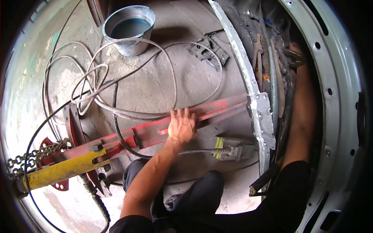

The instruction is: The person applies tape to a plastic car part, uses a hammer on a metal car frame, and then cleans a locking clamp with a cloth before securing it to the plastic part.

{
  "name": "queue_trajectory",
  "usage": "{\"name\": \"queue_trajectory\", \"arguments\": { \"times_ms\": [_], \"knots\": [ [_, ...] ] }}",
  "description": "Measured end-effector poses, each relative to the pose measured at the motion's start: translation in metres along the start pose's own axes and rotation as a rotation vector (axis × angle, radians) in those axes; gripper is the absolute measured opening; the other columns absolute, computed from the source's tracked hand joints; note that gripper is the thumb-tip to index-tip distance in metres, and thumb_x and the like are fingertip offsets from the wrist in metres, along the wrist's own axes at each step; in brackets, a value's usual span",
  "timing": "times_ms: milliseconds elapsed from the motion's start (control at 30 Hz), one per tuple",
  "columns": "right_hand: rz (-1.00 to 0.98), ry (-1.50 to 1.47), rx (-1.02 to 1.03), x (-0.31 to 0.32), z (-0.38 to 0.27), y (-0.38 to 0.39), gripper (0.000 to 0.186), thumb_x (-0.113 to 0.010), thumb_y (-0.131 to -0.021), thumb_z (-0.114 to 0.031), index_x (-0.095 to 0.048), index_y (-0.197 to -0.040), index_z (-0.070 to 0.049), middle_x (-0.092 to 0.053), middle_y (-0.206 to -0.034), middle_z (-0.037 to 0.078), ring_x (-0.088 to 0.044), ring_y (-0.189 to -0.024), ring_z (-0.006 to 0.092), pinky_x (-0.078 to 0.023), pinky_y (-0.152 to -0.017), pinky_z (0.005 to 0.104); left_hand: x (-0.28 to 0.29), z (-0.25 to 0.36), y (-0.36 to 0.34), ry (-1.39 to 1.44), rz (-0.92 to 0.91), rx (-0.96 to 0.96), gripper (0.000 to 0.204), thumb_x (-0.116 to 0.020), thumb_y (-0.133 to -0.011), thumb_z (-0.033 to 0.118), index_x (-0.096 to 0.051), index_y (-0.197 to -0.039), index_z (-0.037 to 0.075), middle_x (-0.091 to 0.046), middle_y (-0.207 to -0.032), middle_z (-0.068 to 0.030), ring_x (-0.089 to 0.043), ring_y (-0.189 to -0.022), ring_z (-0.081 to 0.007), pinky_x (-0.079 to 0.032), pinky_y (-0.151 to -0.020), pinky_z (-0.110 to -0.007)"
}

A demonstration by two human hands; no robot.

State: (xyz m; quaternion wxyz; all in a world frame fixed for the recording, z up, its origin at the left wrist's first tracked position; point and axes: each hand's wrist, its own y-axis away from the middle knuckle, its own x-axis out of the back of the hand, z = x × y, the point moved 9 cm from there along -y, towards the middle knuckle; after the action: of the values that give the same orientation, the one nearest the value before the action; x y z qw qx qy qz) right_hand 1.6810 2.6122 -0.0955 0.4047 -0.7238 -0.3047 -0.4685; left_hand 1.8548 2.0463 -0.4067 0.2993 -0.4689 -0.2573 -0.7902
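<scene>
My left hand (181, 126) lies over a long red steel beam (217, 110), palm down, fingers spread across its top. The beam slants from a yellow hydraulic cylinder (64, 169) at the lower left up to a grey metal edge. At upper right, my right hand (297, 49) reaches deep among a heap of metal tools and bars (268, 66). A dark, worn metal piece (294, 58) overlaps that hand. Its fingers are hidden, so I cannot tell whether it grips the piece. Beside the beam, on the floor, rests a grey metal device with yellow stripes (235, 149) and a cable.
A bucket of cloudy liquid (128, 44) stands at the back. Coiled pale hose (94, 73) loops over the concrete floor near a grey bracket (210, 50). A chain (39, 153) and black hose (116, 112) cross the left side. Perforated grey vehicle bodywork (335, 70) curves along the right.
</scene>
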Motion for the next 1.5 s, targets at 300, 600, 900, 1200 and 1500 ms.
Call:
{"name": "queue_trajectory", "arguments": {
  "times_ms": [300, 600, 900, 1200, 1500],
  "knots": [
    [0.091, -0.046, -0.017, 0.059, 0.031, 0.015, 0.037, -0.061, -0.099, -0.041, -0.068, -0.106, -0.004, -0.073, -0.096, 0.011, -0.071, -0.083, 0.0229, -0.055, -0.071, 0.0361, 0.003, 0.007, 0.002, -0.043, 0.083, -0.042, 0.050, -0.072, -0.083, 0.035, -0.065, -0.127, 0.011, -0.057, -0.139, -0.0153, -0.053, -0.127, -0.0374, -0.034, -0.114, -0.062],
    [0.174, -0.386, -0.087, 0.104, 0.064, 0.095, 0.037, -0.062, -0.099, -0.041, -0.068, -0.106, -0.005, -0.073, -0.095, 0.010, -0.071, -0.082, 0.0219, -0.055, -0.070, 0.0353, 0.003, 0.007, 0.000, -0.062, 0.065, -0.031, 0.049, -0.073, -0.085, 0.040, -0.066, -0.125, 0.013, -0.062, -0.125, -0.0119, -0.058, -0.121, -0.0344, -0.040, -0.107, -0.058],
    [0.037, -0.920, -0.117, 0.108, 0.024, 0.215, 0.032, -0.063, -0.098, -0.040, -0.069, -0.105, -0.009, -0.071, -0.092, 0.006, -0.067, -0.076, 0.0167, -0.051, -0.066, 0.0289, -0.002, 0.015, -0.005, -0.006, 0.144, -0.057, 0.043, -0.051, -0.101, 0.041, -0.069, -0.125, 0.011, -0.066, -0.126, -0.0127, -0.061, -0.119, -0.0361, -0.039, -0.109, -0.061],
    [0.181, -0.132, 0.056, 0.120, -0.196, 0.357, 0.050, -0.063, -0.079, -0.021, -0.065, -0.122, 0.003, -0.070, -0.100, 0.018, -0.064, -0.090, 0.0312, -0.052, -0.086, 0.0404, 0.015, 0.009, 0.010, -0.021, 0.236, -0.133, 0.034, -0.065, -0.092, 0.037, -0.073, -0.118, 0.017, -0.071, -0.116, -0.0120, -0.067, -0.112, -0.0340, -0.051, -0.099, -0.050],
    [-0.054, -0.633, -0.005, 0.135, -0.224, 0.458, 0.045, -0.062, -0.085, -0.003, -0.059, -0.130, -0.001, -0.057, -0.079, 0.000, -0.051, -0.061, 0.0089, -0.042, -0.055, 0.0262, 0.026, 0.019, 0.015, 0.289, 0.233, -0.221, 0.032, -0.065, -0.095, 0.031, -0.074, -0.118, 0.010, -0.075, -0.109, -0.0137, -0.071, -0.099, -0.0364, -0.054, -0.093, -0.045]
  ]
}}
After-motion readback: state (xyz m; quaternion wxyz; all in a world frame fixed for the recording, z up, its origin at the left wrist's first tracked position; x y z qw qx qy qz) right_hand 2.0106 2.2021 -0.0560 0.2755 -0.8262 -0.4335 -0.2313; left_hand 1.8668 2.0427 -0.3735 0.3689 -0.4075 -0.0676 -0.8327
